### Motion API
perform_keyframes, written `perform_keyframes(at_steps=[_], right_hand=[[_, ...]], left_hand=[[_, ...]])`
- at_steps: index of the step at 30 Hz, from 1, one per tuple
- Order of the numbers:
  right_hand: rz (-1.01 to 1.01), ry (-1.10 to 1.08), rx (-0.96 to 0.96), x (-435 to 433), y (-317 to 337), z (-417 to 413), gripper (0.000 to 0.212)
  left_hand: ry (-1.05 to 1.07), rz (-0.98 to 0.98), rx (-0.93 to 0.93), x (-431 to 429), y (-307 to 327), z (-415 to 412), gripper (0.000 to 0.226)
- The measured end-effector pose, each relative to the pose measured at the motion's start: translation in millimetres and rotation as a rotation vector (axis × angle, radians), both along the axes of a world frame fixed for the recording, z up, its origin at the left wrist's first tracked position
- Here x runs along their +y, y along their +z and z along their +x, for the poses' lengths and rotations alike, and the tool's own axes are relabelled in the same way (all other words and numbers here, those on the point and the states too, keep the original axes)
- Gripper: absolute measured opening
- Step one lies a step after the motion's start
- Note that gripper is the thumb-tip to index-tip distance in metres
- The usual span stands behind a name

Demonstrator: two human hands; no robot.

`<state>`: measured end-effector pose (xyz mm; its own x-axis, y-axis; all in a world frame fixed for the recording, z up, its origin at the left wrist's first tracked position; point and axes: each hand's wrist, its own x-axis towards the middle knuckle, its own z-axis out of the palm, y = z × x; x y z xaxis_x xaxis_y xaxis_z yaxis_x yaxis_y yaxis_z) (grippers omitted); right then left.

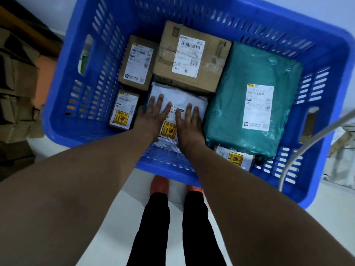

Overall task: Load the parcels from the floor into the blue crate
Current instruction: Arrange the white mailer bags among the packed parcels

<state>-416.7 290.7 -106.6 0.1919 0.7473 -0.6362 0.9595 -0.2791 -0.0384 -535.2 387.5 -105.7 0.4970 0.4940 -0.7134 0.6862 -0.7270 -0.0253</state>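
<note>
Hands lie flat, fingers spread, left hand (153, 114) and right hand (189, 123) side by side, pressing on a white mailer bag (180, 101) at the near middle of the blue crate (63, 104). Beyond it sit two cardboard boxes (192, 56); a green parcel (249, 104) fills the right side.
</note>
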Motion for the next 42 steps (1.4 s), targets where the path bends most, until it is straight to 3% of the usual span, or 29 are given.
perform_keyframes(at_steps=[4, 11, 20, 25, 30, 32, 36, 39, 42], right_hand=[[-0.005, -0.019, 0.005, -1.3, -4.3, 1.2, 0.121], [0.011, -0.044, 0.019, 24.9, 6.0, 14.5, 0.111], [-0.051, -0.011, -0.017, 29.2, 0.2, 18.1, 0.122], [-0.134, 0.027, -0.009, 44.2, 21.4, 26.9, 0.109], [0.017, 0.088, 0.005, 45.2, 43.9, 41.9, 0.053], [0.081, 0.093, 0.045, 36.5, 56.7, 50.3, 0.04], [0.228, 0.079, 0.112, 11.4, 92.6, 66.7, 0.034], [0.346, 0.069, 0.109, -12.5, 117.9, 85.3, 0.026], [0.453, -0.014, 0.085, -40.5, 144.5, 114.3, 0.024]], left_hand=[[-0.058, 0.06, -0.001, 2.8, -6.0, -1.9, 0.138], [-0.073, 0.014, -0.049, 12.2, 4.0, 5.3, 0.14], [-0.103, -0.002, -0.042, 16.4, -5.2, 6.3, 0.139], [-0.121, 0.005, -0.048, 21.4, 10.0, 8.4, 0.132], [-0.117, 0.013, -0.02, 21.4, 31.4, 9.6, 0.112], [-0.103, 0.025, -0.023, 19.4, 43.3, 9.5, 0.103], [-0.095, 0.057, -0.086, 8.8, 69.5, 14.5, 0.079], [-0.096, 0.017, -0.286, -4.4, 95.6, 27.4, 0.045], [-0.135, -0.007, -0.422, -29.5, 128.4, 57.2, 0.03]])
